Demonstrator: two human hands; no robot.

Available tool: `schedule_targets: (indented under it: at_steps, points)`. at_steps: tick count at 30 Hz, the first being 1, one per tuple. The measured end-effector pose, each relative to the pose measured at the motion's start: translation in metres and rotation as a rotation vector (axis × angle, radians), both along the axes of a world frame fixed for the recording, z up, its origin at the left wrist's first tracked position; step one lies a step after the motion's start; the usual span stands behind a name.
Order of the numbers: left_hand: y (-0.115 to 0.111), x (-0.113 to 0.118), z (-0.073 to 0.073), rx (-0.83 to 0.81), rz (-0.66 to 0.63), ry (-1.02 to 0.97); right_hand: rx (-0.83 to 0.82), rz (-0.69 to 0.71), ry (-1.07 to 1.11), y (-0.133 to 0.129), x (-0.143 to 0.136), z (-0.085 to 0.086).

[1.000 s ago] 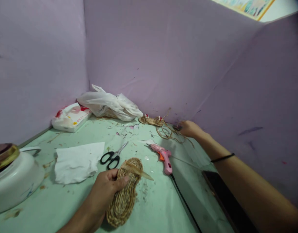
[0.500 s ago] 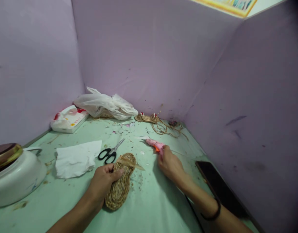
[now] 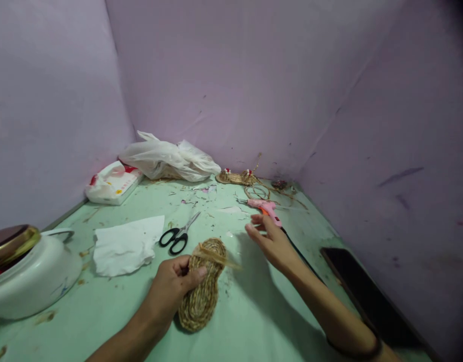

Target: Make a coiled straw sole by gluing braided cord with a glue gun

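A braided straw sole, shaped like a small slipper, is gripped by my left hand, thumb on top and fingers at its left edge. Across its upper end lies a flat tan strip whose tip sticks out past the right edge. My right hand is empty, fingers parted, over the table just in front of a pink hot glue gun. The glue gun rests on the table with its nozzle pointing left and an orange trigger below. Black-handled scissors lie left of the sole's upper end.
White tissue and a white pot-like vessel are at left. Behind stand a tissue pack, a plastic bag, a decorated straw sandal and coiled cord. A dark phone-like slab lies along the right wall.
My right hand has let go of the glue gun, which now rests farther back on the table. The view has shifted slightly; my left hand still holds the sole.
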State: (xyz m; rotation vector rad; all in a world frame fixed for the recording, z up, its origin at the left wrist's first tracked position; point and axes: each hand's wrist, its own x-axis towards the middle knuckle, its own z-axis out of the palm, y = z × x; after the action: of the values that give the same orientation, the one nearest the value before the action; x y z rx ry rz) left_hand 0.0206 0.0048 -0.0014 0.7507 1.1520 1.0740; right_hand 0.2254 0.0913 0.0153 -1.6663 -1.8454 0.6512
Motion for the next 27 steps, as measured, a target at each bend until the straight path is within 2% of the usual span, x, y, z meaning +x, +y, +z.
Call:
schedule_targets:
  at_steps: [2,3,5,7,10,14,17,22,27]
  points:
    - [-0.004,0.003,0.003,0.009,-0.089,0.019,-0.121,0.130,0.183,-0.027,-0.017,-0.004]
    - [-0.005,0.004,0.005,0.001,-0.152,0.033,-0.264,0.210,0.404,-0.038,-0.024,-0.006]
    - [-0.007,0.005,0.009,-0.033,-0.276,0.130,-0.421,0.252,0.635,-0.053,-0.031,-0.010]
    - [-0.007,0.004,0.013,-0.068,-0.325,0.311,-0.481,0.235,0.731,-0.058,-0.030,-0.013]
    - [-0.005,0.003,0.013,-0.102,-0.275,0.459,-0.490,0.225,0.833,-0.056,-0.023,-0.015]
    - [-0.004,0.005,0.004,-0.038,-0.169,0.246,-0.468,0.214,0.981,-0.055,-0.022,-0.018]
    - [-0.005,0.007,0.004,-0.025,-0.164,0.115,-0.458,0.186,0.982,-0.058,-0.024,-0.020]
    - [-0.005,0.009,0.014,-0.046,-0.104,0.120,-0.398,0.070,0.665,-0.055,-0.017,-0.015]
    - [-0.002,0.007,0.011,-0.051,-0.094,0.160,-0.431,0.090,0.726,-0.051,-0.009,-0.004]
